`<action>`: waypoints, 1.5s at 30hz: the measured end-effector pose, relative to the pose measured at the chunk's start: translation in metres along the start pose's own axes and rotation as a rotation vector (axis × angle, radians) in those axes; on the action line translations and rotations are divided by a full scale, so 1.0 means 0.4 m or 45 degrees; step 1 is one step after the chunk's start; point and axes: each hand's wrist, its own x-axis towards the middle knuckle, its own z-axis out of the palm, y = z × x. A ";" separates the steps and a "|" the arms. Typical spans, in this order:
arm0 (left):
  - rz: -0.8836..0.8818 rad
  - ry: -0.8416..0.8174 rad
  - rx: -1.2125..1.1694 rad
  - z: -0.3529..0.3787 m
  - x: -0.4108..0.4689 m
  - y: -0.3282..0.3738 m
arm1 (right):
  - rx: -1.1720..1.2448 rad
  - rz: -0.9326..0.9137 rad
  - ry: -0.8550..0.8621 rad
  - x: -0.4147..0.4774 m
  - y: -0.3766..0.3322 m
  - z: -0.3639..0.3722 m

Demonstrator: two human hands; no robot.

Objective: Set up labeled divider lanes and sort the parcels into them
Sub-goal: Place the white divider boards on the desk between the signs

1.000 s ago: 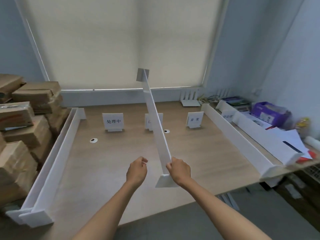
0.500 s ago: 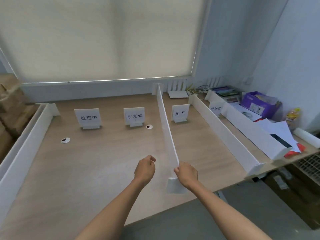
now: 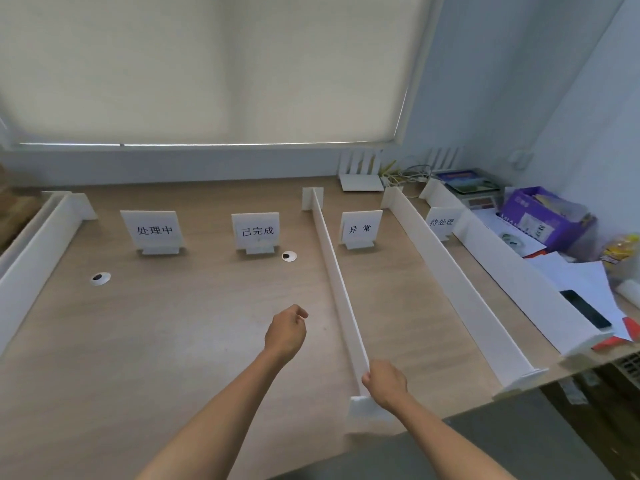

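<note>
A long white divider (image 3: pixel 337 282) lies flat on the wooden table (image 3: pixel 173 341), running from the back to the front edge. My right hand (image 3: pixel 386 384) grips its near end. My left hand (image 3: pixel 286 330) hovers loosely curled just left of it, holding nothing. The divider stands between the sign "已完成" (image 3: pixel 255 232) and the sign "异常" (image 3: pixel 360 228). Further left stands the sign "处理中" (image 3: pixel 154 230). A second divider (image 3: pixel 457 289) lies to the right, a third (image 3: pixel 512 271) beyond it, with the sign "待处理" (image 3: pixel 441 222) between them. Another divider (image 3: pixel 31 268) lines the left side.
Brown cardboard parcels (image 3: pixel 14 209) show at the far left edge. Right of the lanes lie loose papers (image 3: pixel 581 278), a black phone (image 3: pixel 585 310), a purple box (image 3: pixel 540 216) and a scale (image 3: pixel 474 192). Two cable grommets (image 3: pixel 100 278) sit in the tabletop. A router (image 3: pixel 360 178) stands at the back.
The divider, tilted up in the air a second ago, has come down flat onto the table between two signs. My view has turned to the right, and my left hand is off the divider.
</note>
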 end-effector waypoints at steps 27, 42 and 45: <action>-0.524 0.556 -0.189 -0.111 -0.448 -0.215 | -0.173 -0.812 0.331 -0.088 -0.077 0.021; -0.705 1.004 -0.202 -0.642 -0.885 -0.690 | -0.035 -1.169 0.158 -0.528 -0.768 0.315; -0.719 1.051 -0.208 -0.720 -0.934 -0.766 | 0.054 -1.148 0.098 -0.613 -0.879 0.371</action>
